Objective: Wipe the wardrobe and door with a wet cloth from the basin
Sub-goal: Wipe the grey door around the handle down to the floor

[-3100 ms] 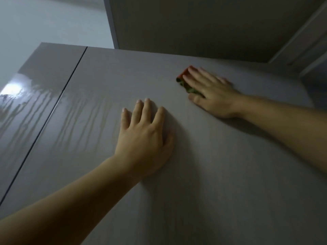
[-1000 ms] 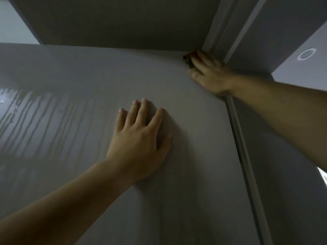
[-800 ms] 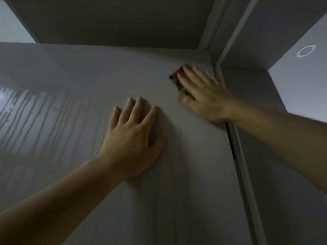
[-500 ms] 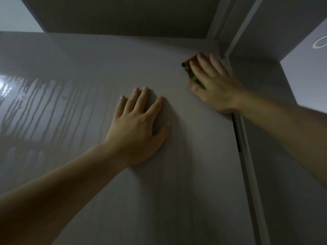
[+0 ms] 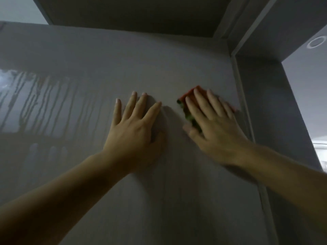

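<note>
A glossy grey wardrobe door [image 5: 88,59] fills the view, seen from below, with water streaks running down its left part. My left hand [image 5: 134,126] lies flat on the panel with its fingers spread and straight. Just to its right, my right hand [image 5: 212,121] presses a red and green cloth [image 5: 187,101] flat against the panel with straight fingers. Most of the cloth is hidden under the palm; only its red top edge and green left edge show.
A pale vertical trim strip [image 5: 238,82] marks the panel's right edge, with a darker grey side surface [image 5: 276,106] beyond it. A dark overhang [image 5: 132,13] runs above the door. A round ceiling fixture [image 5: 316,41] shows at the upper right.
My right hand has slid the cloth down from the panel's top right corner to beside my left hand. The left hand has stayed flat on the panel.
</note>
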A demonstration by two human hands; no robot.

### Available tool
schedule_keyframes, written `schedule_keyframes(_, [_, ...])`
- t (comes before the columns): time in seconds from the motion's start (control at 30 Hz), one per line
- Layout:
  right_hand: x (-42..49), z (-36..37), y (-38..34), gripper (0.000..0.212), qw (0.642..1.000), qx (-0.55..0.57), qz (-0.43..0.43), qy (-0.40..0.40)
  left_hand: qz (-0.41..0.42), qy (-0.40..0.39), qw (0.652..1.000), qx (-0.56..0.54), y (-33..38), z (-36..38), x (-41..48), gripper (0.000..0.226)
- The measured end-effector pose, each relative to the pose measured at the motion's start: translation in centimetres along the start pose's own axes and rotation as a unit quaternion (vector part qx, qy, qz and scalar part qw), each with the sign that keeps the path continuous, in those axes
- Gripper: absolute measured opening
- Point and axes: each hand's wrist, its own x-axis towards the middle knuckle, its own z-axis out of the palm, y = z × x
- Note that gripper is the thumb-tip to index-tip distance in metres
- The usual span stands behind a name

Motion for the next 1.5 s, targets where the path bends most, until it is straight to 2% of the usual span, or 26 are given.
schedule_keyframes(0.1, [0.4,0.1,-0.5,0.078,1.0,-0.008,0.007,-0.009,0.011,-0.009,1.0,0.004,-1.5,0.2,-1.0,0.081])
schedule_keyframes(0.2, [4.8,-0.9,0.5,0.075,0.992,0.004,0.126,-0.006,0.027,-0.002,1.0,0.008,-2.1,0.4,-1.1,0.079])
schedule_keyframes(0.27, [6.2,-1.0,-0.2,0.075,0.987,0.009,0.16,-0.008,0.034,0.008,0.999,0.008,-2.4,0.3,-1.2,0.077])
schedule_keyframes(0.3, [5.8,-0.9,-1.3,0.079,0.989,0.004,0.149,-0.002,0.039,0.012,0.999,0.009,-2.5,0.3,-1.3,0.076])
schedule_keyframes(0.37, [3.3,-0.3,-4.2,0.082,0.998,0.006,0.068,0.007,0.043,0.026,0.999,0.007,-2.7,0.2,-1.4,0.073])
schedule_keyframes(0.47, [1.7,0.0,-5.2,0.074,1.0,-0.012,-0.019,-0.018,0.044,0.039,0.998,-0.021,-3.0,-0.3,-1.4,0.071])
schedule_keyframes(0.63, [8.4,-1.4,-3.4,0.081,0.992,0.005,0.126,-0.023,0.06,0.021,0.996,-0.059,-5.3,-1.0,-2.3,0.077])
schedule_keyframes(0.67, [8.6,-1.2,-4.3,0.082,0.991,0.003,0.129,-0.016,0.053,0.029,0.997,-0.054,-6.0,-1.1,-2.7,0.077])
schedule_keyframes(0.77, [5.7,-0.2,-8.5,0.081,1.0,-0.008,0.005,0.0,0.003,0.032,0.999,-0.019,-7.9,-1.4,-3.8,0.077])
schedule_keyframes(0.87, [4.9,-0.3,-9.0,0.08,0.996,-0.023,-0.069,-0.047,-0.004,-0.008,1.0,0.004,-9.5,-1.5,-4.1,0.076])
schedule_keyframes(0.93, [7.7,-0.9,-7.9,0.082,0.999,-0.024,-0.019,-0.032,0.006,-0.003,1.0,0.007,-10.1,-1.4,-4.2,0.074])
schedule_keyframes(1.0, [11.0,-1.4,-7.0,0.076,0.996,-0.008,0.077,-0.034,0.007,0.004,1.0,0.011,-10.3,-1.5,-4.2,0.071])
schedule_keyframes(1.07, [12.2,-1.4,-8.1,0.074,0.993,0.001,0.11,-0.034,0.018,0.008,1.0,0.013,-10.6,-1.7,-4.2,0.069])
schedule_keyframes(1.1, [11.8,-1.2,-9.4,0.076,0.996,-0.01,0.089,-0.029,0.029,0.007,0.999,0.014,-11.0,-1.8,-4.4,0.07])
schedule_keyframes(1.17, [9.5,-0.5,-12.2,0.08,0.999,-0.026,-0.009,-0.03,0.044,0.013,0.999,0.01,-12.1,-2.2,-5.0,0.072])
schedule_keyframes(1.23, [7.5,-0.4,-13.4,0.081,0.994,-0.027,-0.094,-0.054,0.029,0.014,0.999,0.012,-13.7,-2.4,-5.7,0.076])
schedule_keyframes(1.27, [7.7,-0.6,-13.2,0.082,0.992,-0.028,-0.108,-0.06,0.014,0.011,1.0,0.018,-14.4,-2.5,-5.9,0.077])
schedule_keyframes(1.33, [10.0,-1.1,-11.9,0.084,0.996,-0.023,-0.062,-0.055,-0.014,-0.002,1.0,0.019,-15.6,-2.6,-6.4,0.08])
schedule_keyframes(1.43, [13.7,-1.3,-11.5,0.082,0.995,0.002,0.082,-0.049,-0.024,-0.01,1.0,0.011,-16.5,-2.6,-6.6,0.078])
schedule_keyframes(1.5, [13.6,-1.1,-13.7,0.083,0.996,-0.002,0.073,-0.042,-0.022,-0.014,1.0,0.014,-16.8,-2.7,-6.6,0.076])
